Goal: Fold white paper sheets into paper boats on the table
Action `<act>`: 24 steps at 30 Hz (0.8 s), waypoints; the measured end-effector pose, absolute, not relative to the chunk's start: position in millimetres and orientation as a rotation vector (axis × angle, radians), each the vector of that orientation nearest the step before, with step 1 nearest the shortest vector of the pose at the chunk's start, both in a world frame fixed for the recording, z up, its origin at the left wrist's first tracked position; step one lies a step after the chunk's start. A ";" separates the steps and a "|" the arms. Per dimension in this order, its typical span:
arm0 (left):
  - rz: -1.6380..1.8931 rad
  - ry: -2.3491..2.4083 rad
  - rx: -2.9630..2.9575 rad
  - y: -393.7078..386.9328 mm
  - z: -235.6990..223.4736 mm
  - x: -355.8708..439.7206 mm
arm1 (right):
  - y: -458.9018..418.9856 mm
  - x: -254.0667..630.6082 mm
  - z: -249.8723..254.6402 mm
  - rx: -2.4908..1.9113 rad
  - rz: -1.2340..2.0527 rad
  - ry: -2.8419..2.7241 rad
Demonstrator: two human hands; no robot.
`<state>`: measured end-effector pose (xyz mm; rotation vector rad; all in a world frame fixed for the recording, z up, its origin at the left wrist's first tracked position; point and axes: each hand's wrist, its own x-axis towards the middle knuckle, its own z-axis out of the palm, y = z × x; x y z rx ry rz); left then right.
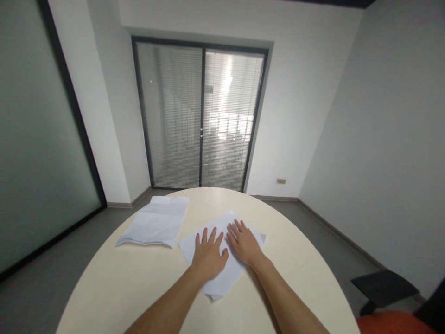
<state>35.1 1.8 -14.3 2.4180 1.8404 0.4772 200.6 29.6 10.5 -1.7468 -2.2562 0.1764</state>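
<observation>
The landmark is the folded sheet (229, 273), which lies on the round, pale surface (295, 264) with small turned corners at its near and right tips. The left hand (208, 259) rests on the sheet's left part, palm down, fingers spread wide, thumb outward. The right hand (244, 243) rests on its upper right part, palm down, fingers slightly spread. Just left of the sheet, apart from it, sits a creased stack of paper (160, 220). Beyond the sheet stands a glass door (201, 116); the wall socket (281, 181), farther right, bears markings too small to read.
</observation>
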 end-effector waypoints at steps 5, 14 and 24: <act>0.466 1.824 2.405 2.5 -8.6 30.0 | 30.1 201.8 7.2 -1.893 0.285 -2.248; 0.455 2.058 2.296 8.9 -12.2 27.4 | 31.7 207.7 12.7 -1.814 0.099 -2.142; 0.441 2.209 2.274 22.2 -6.4 15.2 | 5.4 193.8 37.4 -1.593 0.676 -2.659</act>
